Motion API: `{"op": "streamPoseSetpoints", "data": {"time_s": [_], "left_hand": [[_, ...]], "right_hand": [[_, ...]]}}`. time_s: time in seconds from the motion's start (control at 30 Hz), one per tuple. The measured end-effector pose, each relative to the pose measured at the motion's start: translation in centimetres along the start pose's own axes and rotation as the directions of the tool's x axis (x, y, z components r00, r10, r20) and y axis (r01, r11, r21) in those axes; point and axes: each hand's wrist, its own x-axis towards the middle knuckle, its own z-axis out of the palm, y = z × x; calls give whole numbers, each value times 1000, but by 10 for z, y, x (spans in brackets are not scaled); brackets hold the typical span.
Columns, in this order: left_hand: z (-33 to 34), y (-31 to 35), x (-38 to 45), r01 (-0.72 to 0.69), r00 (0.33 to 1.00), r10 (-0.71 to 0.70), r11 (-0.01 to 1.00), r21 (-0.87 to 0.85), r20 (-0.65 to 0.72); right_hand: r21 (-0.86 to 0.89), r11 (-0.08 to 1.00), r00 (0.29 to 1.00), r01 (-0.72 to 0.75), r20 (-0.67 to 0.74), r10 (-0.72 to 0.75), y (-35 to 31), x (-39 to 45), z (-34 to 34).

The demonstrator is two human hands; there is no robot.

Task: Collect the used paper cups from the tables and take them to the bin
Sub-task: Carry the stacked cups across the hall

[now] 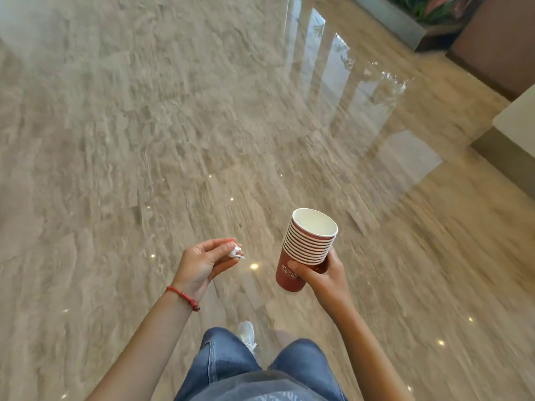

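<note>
Red nested paper cups (307, 250) gripped low in right hand (321, 273), left hand (202, 261) pinching a crumpled tissue (235, 251) — keep the stack upright, grip firm — no bin visible yet.

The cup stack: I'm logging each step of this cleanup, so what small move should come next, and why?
Probably keep walking with both loads. The right hand grips the nested stack of red cups upright, the left hand pinches a crumpled white paper scrap, and only the polished floor lies ahead; no bin is in view.
</note>
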Motion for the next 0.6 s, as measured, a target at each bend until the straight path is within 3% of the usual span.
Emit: {"op": "streamPoseSetpoints", "data": {"time_s": [0.33, 0.6], "left_hand": [[72, 68, 160, 70, 997, -70, 997, 16, 17], [166, 130, 283, 98, 993, -101, 994, 38, 62]], "right_hand": [[50, 997, 996, -62, -59, 65, -23, 171, -8], [57, 998, 992, -24, -122, 31, -66, 337, -50]]}}
